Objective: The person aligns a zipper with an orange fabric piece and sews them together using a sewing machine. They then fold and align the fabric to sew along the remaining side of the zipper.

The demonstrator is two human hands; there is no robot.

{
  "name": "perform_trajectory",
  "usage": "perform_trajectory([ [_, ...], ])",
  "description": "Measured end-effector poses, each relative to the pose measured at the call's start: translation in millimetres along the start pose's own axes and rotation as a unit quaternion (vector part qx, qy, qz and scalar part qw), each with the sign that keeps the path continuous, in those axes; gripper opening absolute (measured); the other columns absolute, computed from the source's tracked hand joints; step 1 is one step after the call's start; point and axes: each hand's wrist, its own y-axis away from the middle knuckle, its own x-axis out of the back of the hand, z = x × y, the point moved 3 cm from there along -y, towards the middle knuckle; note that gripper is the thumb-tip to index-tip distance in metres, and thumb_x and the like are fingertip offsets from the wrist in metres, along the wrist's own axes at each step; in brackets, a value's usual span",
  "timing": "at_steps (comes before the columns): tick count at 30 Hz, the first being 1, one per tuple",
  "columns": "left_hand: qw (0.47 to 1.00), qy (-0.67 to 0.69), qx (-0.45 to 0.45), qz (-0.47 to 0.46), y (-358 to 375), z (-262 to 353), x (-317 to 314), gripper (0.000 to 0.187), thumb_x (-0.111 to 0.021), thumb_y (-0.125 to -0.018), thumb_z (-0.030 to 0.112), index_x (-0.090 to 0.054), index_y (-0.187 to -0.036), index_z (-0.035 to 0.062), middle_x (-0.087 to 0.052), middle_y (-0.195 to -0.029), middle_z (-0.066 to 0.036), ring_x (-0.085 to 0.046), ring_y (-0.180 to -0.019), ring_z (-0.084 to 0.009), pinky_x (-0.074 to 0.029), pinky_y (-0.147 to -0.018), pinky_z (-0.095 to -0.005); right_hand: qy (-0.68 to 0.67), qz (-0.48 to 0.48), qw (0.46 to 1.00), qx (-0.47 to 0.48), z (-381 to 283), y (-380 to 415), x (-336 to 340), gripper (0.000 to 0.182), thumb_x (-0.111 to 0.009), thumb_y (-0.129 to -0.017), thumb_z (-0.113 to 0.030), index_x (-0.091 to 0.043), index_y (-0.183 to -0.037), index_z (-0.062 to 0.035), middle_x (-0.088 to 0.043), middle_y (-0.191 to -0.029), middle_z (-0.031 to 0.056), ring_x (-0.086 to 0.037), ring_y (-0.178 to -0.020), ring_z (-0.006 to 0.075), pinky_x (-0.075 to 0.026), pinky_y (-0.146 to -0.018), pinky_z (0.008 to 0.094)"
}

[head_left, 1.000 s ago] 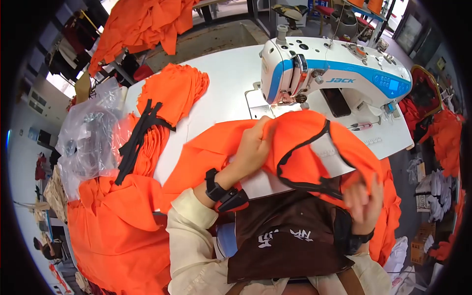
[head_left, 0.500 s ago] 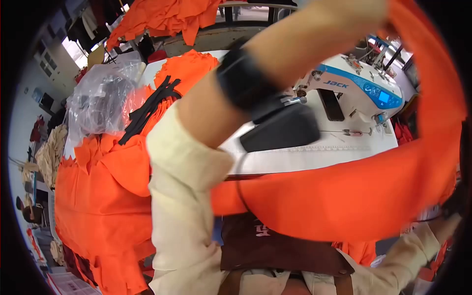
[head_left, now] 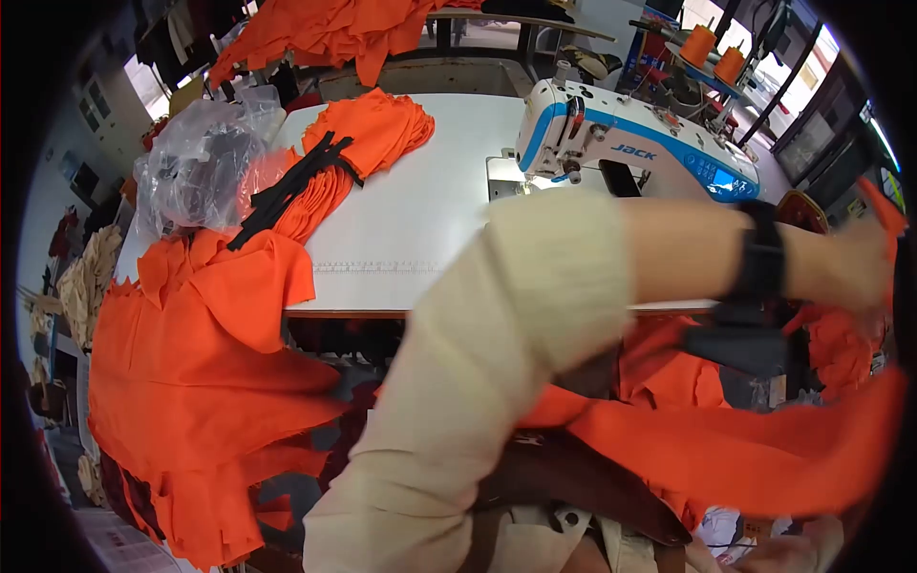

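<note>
My left arm, in a rolled beige sleeve with a black wrist strap, reaches across to the right. My left hand [head_left: 860, 263] is blurred at the far right edge, beside orange fabric; its fingers cannot be made out. A long orange fabric piece [head_left: 726, 458] sweeps below the arm toward the right edge, over the brown apron [head_left: 564, 473]. My right hand cannot be seen; only a blurred beige sleeve shows at the lower right.
A JACK sewing machine [head_left: 621, 143] stands on the white table [head_left: 392, 229]. Orange pieces [head_left: 373, 134] with black strips [head_left: 296, 191] lie beside a clear plastic bag [head_left: 201, 172]. More orange fabric [head_left: 201, 382] hangs at the left front. Thread cones [head_left: 699, 43] stand behind.
My left arm has swung down and to the right, uncovering the machine. The orange fabric has moved lower and right, off the table's front. My right hand has dropped from view.
</note>
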Motion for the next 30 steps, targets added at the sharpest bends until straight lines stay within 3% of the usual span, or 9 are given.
perform_trajectory([
  [4,0.933,-0.277,0.176,0.145,178.5,-35.8,64.6,0.032,-0.052,-0.095,0.026,-0.062,-0.096,-0.0046,-0.068,-0.082,-0.02,-0.068,-0.078,-0.0341,-0.052,-0.072,-0.0431,-0.214,-0.173,0.919,-0.282,18.6,162.5,-62.8,0.028,-0.049,-0.102,-0.021,-0.063,-0.098,0.0034,-0.062,-0.07,0.0071,-0.057,-0.055,0.014,-0.044,-0.05,0.0271],
  [8,0.904,-0.183,0.24,0.302,318.5,-48.5,48.7,0.036,-0.052,-0.101,0.029,-0.06,-0.117,-0.0018,-0.065,-0.1,-0.005,-0.057,-0.091,-0.0114,-0.046,-0.083,-0.0291,-0.4,-0.415,0.669,-0.469,-107.6,312.7,-106.8,0.03,-0.05,-0.102,-0.023,-0.063,-0.093,0.0036,-0.064,-0.07,0.0086,-0.06,-0.056,0.0145,-0.048,-0.052,0.0268],
  [12,0.777,-0.086,0.445,0.437,382.3,-29.4,52.3,0.035,-0.051,-0.102,0.033,-0.063,-0.108,0.0001,-0.065,-0.095,-0.003,-0.058,-0.088,-0.0088,-0.048,-0.078,-0.0267,-0.576,-0.381,0.493,-0.53,-210.9,320.6,-130.4,0.034,-0.045,-0.105,-0.021,-0.06,-0.095,0.0071,-0.063,-0.071,0.0114,-0.062,-0.06,0.0171,-0.052,-0.054,0.0288],
  [14,0.766,-0.107,0.287,0.566,380.3,-24.3,65.6,0.035,-0.051,-0.102,0.032,-0.063,-0.106,-0.0003,-0.065,-0.092,-0.001,-0.058,-0.084,-0.0068,-0.048,-0.074,-0.0256,-0.635,-0.378,0.471,-0.482,-220.7,317.3,-157.1,0.029,-0.049,-0.103,-0.021,-0.059,-0.103,0.0061,-0.062,-0.073,0.0112,-0.062,-0.06,0.0173,-0.054,-0.057,0.0301],
  [17,0.716,-0.292,0.42,0.475,415.2,-34.2,120.2,0.031,-0.062,-0.093,0.024,-0.062,-0.105,-0.005,-0.063,-0.1,-0.01,-0.058,-0.097,-0.0224,-0.047,-0.085,-0.0315,-0.535,-0.433,0.428,-0.586,-238.1,330.9,-212.5,0.027,-0.054,-0.101,-0.019,-0.055,-0.111,0.0062,-0.063,-0.076,0.0105,-0.061,-0.057,0.0176,-0.054,-0.058,0.0301],
  [20,0.604,-0.522,0.522,0.3,425.8,-49.4,133.9,0.045,-0.069,-0.079,0.016,-0.056,-0.114,-0.0088,-0.053,-0.122,-0.025,-0.047,-0.118,-0.0409,-0.042,-0.1,-0.04,-0.417,-0.39,0.759,-0.312,-246.8,330.4,-234.7,0.038,-0.063,-0.093,-0.008,-0.048,-0.124,0.0055,-0.062,-0.104,0.017,-0.062,-0.095,0.026,-0.05,-0.088,0.0398],
  [23,0.5,-0.747,0.394,0.194,416.2,-60.1,117.7,0.064,-0.071,-0.082,0.013,-0.04,-0.133,-0.0103,-0.038,-0.14,-0.03,-0.039,-0.13,-0.0429,-0.036,-0.11,-0.0451,-0.282,-0.258,0.912,-0.152,-257.0,303.9,-239.7,0.045,-0.066,-0.083,0.0,-0.052,-0.126,0.0019,-0.056,-0.124,0.0188,-0.048,-0.125,0.032,-0.037,-0.107,0.0455],
  [26,0.647,-0.644,0.38,0.15,412.0,-89.8,100.9,0.07,-0.071,-0.083,0.016,-0.036,-0.137,-0.0118,-0.035,-0.142,-0.032,-0.033,-0.136,-0.0455,-0.031,-0.114,-0.047,-0.401,-0.368,0.827,0.139,-288.2,280.1,-263.9,0.04,-0.066,-0.079,-0.001,-0.059,-0.119,-0.0014,-0.057,-0.125,0.0148,-0.049,-0.126,0.0324,-0.038,-0.106,0.0462],
  [30,0.661,-0.605,0.419,0.143,408.6,-88.5,87.5,0.079,-0.073,-0.083,0.021,-0.031,-0.14,-0.0122,-0.031,-0.145,-0.032,-0.033,-0.137,-0.0467,-0.035,-0.112,-0.0463,-0.493,-0.372,0.737,0.275,-337.1,286.3,-299.8,0.028,-0.068,-0.08,-0.014,-0.063,-0.106,-0.0029,-0.06,-0.117,0.0095,-0.054,-0.114,0.0277,-0.045,-0.096,0.0442],
])
